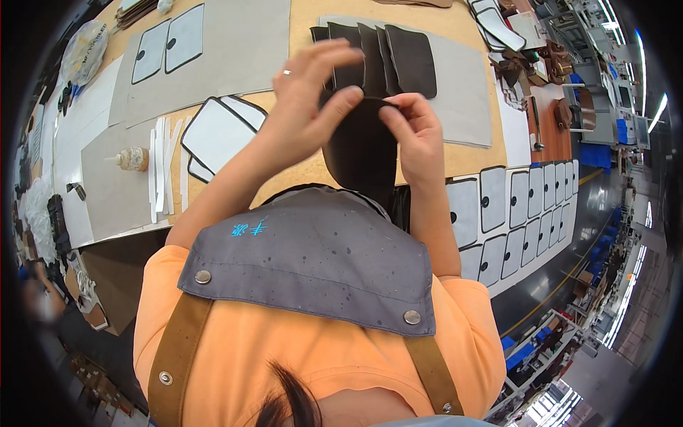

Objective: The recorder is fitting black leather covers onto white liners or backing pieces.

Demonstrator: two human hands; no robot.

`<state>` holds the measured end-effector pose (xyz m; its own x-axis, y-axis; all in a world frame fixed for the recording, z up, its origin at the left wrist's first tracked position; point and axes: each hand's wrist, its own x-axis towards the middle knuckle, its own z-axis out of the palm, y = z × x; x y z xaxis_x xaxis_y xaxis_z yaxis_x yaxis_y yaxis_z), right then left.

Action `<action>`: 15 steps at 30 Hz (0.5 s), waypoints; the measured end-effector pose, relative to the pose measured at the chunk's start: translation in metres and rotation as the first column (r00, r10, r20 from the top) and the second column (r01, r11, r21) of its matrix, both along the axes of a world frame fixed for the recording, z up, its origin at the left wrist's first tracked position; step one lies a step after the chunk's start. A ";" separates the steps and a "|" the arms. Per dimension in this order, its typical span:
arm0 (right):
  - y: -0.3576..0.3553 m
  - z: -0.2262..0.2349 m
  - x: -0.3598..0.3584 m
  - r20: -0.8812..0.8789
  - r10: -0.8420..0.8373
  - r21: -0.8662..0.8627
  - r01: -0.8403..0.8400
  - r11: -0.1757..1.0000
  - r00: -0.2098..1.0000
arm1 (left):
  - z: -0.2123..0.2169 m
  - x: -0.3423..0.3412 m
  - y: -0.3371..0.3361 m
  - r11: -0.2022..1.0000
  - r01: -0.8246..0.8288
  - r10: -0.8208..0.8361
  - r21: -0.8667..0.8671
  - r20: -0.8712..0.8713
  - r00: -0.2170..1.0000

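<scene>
A dark brown, leather-like piece (361,149) hangs in front of my chest, curving downward from its upper edge. My right hand (421,135) pinches its top right edge between thumb and fingers. Over the piece's upper left side is my left hand (307,96), wearing a ring, its fingers spread and its thumb pointing at the edge. Whether that thumb touches the piece I cannot tell. Just beyond both hands, several similar dark pieces (411,62) lie overlapping in a row on a grey sheet (462,107).
By my left forearm lie white panels with black borders (219,134), white strips (158,174) and a small bottle (132,159). Two more bordered panels (183,39) rest at the far left. On the right, many panels with dark round spots (492,199) stand in rows.
</scene>
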<state>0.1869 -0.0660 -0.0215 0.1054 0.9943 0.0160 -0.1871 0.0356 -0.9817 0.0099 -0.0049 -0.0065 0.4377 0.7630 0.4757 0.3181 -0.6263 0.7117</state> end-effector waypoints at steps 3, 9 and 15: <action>0.010 0.002 0.023 -0.184 -0.273 0.065 0.289 0.955 0.944 | -0.009 -0.018 0.021 0.991 -0.132 0.131 0.001 0.151 0.980; 0.018 0.019 0.077 -0.597 -0.253 0.114 0.393 0.912 0.761 | -0.073 -0.043 0.013 0.640 -0.023 0.256 -0.768 0.186 0.949; 0.021 0.014 0.082 -0.851 0.120 0.228 0.155 0.961 0.511 | -0.074 -0.015 -0.013 0.607 0.475 -0.049 -0.637 0.567 0.822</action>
<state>0.2688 -0.0453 -0.0079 0.2212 0.9644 0.1447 -0.9200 0.2556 -0.2971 -0.0049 -0.0178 -0.0803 0.5739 0.8189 0.0102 -0.2585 0.1694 0.9510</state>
